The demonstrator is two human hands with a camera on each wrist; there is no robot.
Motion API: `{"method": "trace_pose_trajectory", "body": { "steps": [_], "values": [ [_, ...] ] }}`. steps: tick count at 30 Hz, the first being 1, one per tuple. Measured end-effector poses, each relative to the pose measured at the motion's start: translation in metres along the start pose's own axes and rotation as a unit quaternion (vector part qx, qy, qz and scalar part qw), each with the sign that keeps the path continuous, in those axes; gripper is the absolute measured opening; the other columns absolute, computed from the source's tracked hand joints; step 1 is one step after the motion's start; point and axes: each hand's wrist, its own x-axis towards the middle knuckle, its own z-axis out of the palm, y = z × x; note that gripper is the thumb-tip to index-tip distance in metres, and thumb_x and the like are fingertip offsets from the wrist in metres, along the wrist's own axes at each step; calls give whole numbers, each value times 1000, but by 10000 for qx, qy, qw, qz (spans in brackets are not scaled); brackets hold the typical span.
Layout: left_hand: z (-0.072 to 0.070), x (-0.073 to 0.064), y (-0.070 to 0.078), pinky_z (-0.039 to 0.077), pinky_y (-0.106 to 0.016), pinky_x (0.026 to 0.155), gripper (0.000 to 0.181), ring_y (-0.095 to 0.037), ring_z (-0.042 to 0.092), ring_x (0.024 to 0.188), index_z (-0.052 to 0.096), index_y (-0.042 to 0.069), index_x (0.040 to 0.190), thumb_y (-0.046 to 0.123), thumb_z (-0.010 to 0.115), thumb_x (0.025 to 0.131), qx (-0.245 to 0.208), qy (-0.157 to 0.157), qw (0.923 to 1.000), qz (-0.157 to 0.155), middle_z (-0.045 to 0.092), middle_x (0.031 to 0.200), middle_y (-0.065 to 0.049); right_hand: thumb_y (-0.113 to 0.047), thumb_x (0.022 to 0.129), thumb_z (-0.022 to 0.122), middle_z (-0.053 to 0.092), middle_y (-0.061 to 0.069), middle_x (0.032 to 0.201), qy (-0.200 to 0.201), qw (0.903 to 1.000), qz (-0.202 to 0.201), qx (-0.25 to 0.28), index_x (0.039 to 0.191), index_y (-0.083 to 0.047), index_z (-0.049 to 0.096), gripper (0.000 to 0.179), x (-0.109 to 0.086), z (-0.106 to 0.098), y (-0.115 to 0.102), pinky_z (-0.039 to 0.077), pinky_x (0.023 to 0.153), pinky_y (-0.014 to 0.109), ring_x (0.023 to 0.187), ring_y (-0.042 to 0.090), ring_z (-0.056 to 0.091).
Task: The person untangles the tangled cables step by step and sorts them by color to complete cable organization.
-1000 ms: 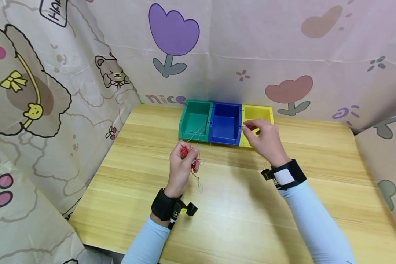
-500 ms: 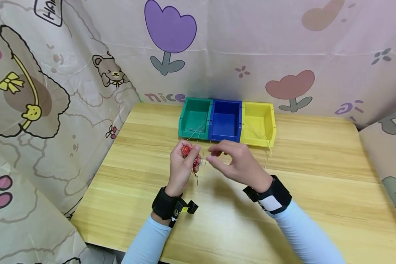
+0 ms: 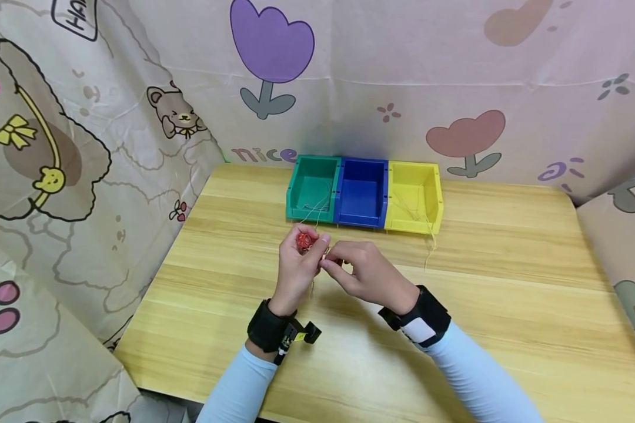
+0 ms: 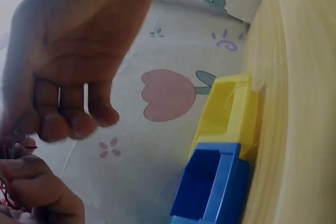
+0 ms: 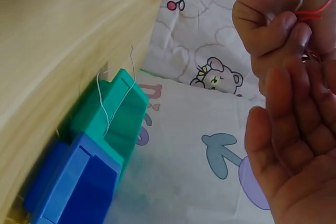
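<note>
In the head view my left hand (image 3: 296, 264) holds a tangle of red string (image 3: 304, 241) with some pale strands, thumb pressed over it. Red and white ends (image 5: 312, 14) stick out between its fingers in the right wrist view. My right hand (image 3: 373, 270) is up against it from the right, its thumb and index fingertips pinching at the tangle's edge; its other fingers (image 4: 79, 121) are bent loosely in the left wrist view. The pinched strand itself is mostly hidden by the fingers. A thin loose end dangles beneath the left hand.
A green bin (image 3: 294, 208), a blue bin (image 3: 361, 222) and a yellow bin (image 3: 438, 200) stand side by side at the back of the wooden table (image 3: 201, 282). White strings (image 5: 102, 103) hang over the green bin's front, yellow string (image 3: 431, 249) over the yellow one's. A printed curtain (image 3: 360, 70) hangs behind.
My right hand has come from over the yellow bin leftward to the left hand and now pinches at the tangle. Yellow string shows in the uncovered yellow bin. The left hand shifted slightly right.
</note>
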Motion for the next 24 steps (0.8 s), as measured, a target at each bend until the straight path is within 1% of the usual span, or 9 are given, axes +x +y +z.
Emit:
{"method": "trace_pose_trajectory", "body": {
  "steps": [4, 7, 10, 12, 14, 17, 19, 21, 24],
  "values": [
    [-4, 2, 11, 35, -20, 39, 18, -15, 40, 45, 47, -6, 94, 3, 60, 88, 467, 157, 9980, 395, 49, 63, -5, -13, 89, 59, 53, -13, 67, -165, 9999, 44, -13, 76, -17, 60, 14, -6, -2, -2, 43, 51, 20, 60, -2, 46],
    [-12, 6, 4, 34, -21, 38, 16, -15, 41, 43, 48, -7, 94, 1, 60, 87, 796, 476, 9932, 707, 47, 59, -5, -11, 88, 59, 53, -14, 67, -73, 9999, 46, 88, 74, -19, 58, 16, -12, -6, -2, 44, 52, 20, 61, -2, 47],
    [-17, 10, -7, 33, -23, 40, 17, -16, 40, 46, 51, -1, 93, 9, 63, 88, 1130, 574, 9894, 714, 47, 61, -5, -9, 84, 59, 51, -13, 65, 260, 9996, 25, -79, 70, -19, 55, 18, -15, -10, 0, 44, 51, 22, 60, 0, 47],
    [-18, 10, -14, 32, -24, 41, 18, -17, 40, 49, 53, 3, 93, 17, 64, 88, 1334, 543, 9876, 629, 48, 63, -5, -10, 81, 60, 54, -9, 69, 508, 9971, -3, -558, 71, -16, 56, 12, -15, -9, 2, 47, 55, 25, 64, 4, 50],
    [-16, 9, -16, 33, -25, 44, 19, -18, 41, 52, 55, 6, 92, 22, 65, 87, 1497, 492, 9857, 596, 50, 67, -5, -15, 79, 61, 60, 0, 81, 737, 9904, 56, -1167, 81, -9, 61, 7, -14, -7, 1, 51, 65, 32, 77, 11, 54],
    [-11, 5, -10, 35, -26, 47, 17, -20, 44, 55, 57, 5, 89, 19, 66, 86, 1530, 513, 9842, 724, 53, 68, -6, -24, 79, 64, 59, 16, 110, 945, 9788, 140, -1814, 111, 2, 59, 42, -14, 0, -2, 48, 83, 45, 103, 25, 53],
    [-7, 3, -3, 36, -25, 49, 15, -20, 45, 56, 57, 2, 87, 14, 66, 86, 1470, 471, 9843, 858, 54, 69, -7, -27, 81, 64, 57, 19, 117, 870, 9789, 165, -1840, 123, 4, 53, 54, -14, 5, -4, 46, 87, 48, 109, 27, 50],
    [-2, 1, 6, 37, -24, 49, 13, -19, 46, 55, 57, 0, 85, 10, 66, 86, 1446, 425, 9841, 936, 55, 68, -8, -25, 84, 63, 62, 15, 108, 626, 9849, 168, -1608, 118, 2, 56, 44, -13, 12, -6, 50, 82, 43, 101, 22, 56],
    [2, -2, 10, 36, -23, 46, 12, -18, 45, 52, 57, -3, 83, 6, 65, 85, 1464, 352, 9838, 968, 53, 63, -8, -17, 90, 59, 62, 1, 77, 219, 9914, 325, -1247, 97, -5, 63, 15, -14, 20, -8, 52, 63, 31, 71, 10, 55]
  ]
}}
